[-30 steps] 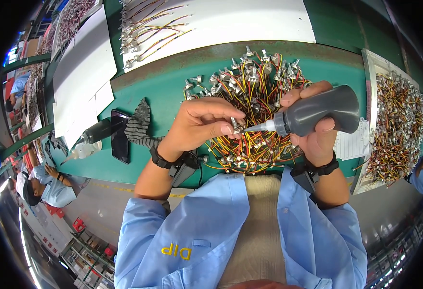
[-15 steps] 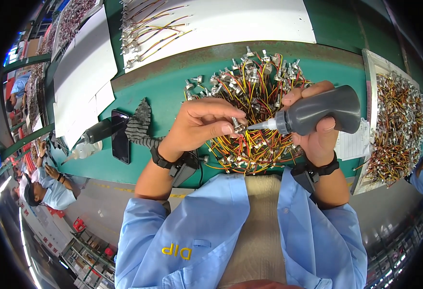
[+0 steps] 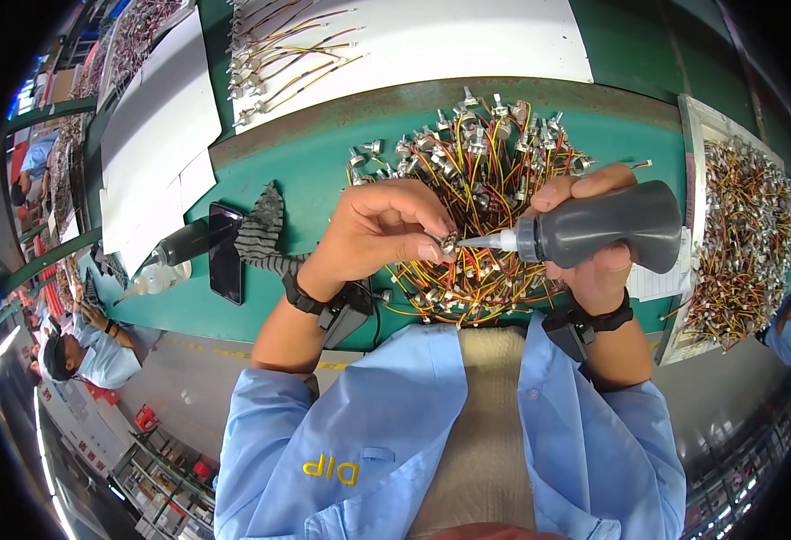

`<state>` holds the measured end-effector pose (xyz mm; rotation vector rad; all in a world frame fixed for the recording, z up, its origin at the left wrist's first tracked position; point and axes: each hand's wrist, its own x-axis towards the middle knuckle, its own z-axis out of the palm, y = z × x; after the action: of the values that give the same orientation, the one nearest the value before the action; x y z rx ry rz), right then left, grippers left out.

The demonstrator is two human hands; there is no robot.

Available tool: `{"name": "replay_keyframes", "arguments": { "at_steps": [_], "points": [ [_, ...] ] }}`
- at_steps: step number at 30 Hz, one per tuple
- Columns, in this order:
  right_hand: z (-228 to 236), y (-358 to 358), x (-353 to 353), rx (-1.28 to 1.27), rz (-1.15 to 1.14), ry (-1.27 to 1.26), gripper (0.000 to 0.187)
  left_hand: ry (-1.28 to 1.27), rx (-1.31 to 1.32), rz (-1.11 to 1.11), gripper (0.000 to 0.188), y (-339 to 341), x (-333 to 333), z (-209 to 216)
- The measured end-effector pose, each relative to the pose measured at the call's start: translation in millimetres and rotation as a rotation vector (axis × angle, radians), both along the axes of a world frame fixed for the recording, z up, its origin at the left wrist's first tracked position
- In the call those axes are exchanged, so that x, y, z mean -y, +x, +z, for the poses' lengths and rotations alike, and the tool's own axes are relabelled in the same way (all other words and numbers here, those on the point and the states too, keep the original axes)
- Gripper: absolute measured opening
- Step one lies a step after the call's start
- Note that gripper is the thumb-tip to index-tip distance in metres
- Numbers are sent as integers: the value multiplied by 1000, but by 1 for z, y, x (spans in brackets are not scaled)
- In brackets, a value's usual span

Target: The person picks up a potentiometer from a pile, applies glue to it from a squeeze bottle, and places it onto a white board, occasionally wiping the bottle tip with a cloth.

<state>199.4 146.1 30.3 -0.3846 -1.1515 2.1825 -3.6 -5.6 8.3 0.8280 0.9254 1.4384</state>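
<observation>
Between thumb and forefinger, my left hand [image 3: 368,234] pinches a small metal potentiometer [image 3: 449,242]; the fingers cover much of it. My right hand [image 3: 598,281] is wrapped round a dark grey squeeze bottle [image 3: 616,225], which lies nearly level in the grip. Its pale tapered nozzle [image 3: 490,240] points left, with the tip at or very close to the potentiometer; contact is hard to make out. Under and beyond both hands spreads a heap of potentiometers [image 3: 476,144] with red, yellow and black wires.
A white-framed tray [image 3: 697,135] of wired potentiometers stands at the right, beside a paper sheet [image 3: 656,283]. Left of the heap lie a striped cloth [image 3: 265,229], a phone [image 3: 226,254] and another dark bottle [image 3: 184,245]. More wired potentiometers [image 3: 247,81] line a white board at the back.
The potentiometer has turned in my left fingers, its shaft no longer pointing up. The bottle has shifted slightly right, its base end lower, and the nozzle still points at the part.
</observation>
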Motion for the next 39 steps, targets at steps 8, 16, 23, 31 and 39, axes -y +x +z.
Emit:
{"name": "replay_keyframes", "arguments": {
  "at_steps": [8, 16, 23, 31, 39],
  "points": [
    [-1, -2, 1, -52, 4, -2, 68, -7, 0, -1, 14, 0, 0, 0],
    [6, -7, 1, -76, 6, -19, 66, -63, 82, -8, 13, -2, 1, 10],
    [-3, 5, -19, -348, -22, -371, 58, -169, 127, 231, 17, -29, 0, 33],
    [-6, 1, -28, -450, -19, -435, 53, -288, -678, 803, 23, -180, -28, 52],
    [-1, -1, -22, -424, -22, -398, 49, -294, -1183, 777, 24, -301, -61, -6]
  ]
}}
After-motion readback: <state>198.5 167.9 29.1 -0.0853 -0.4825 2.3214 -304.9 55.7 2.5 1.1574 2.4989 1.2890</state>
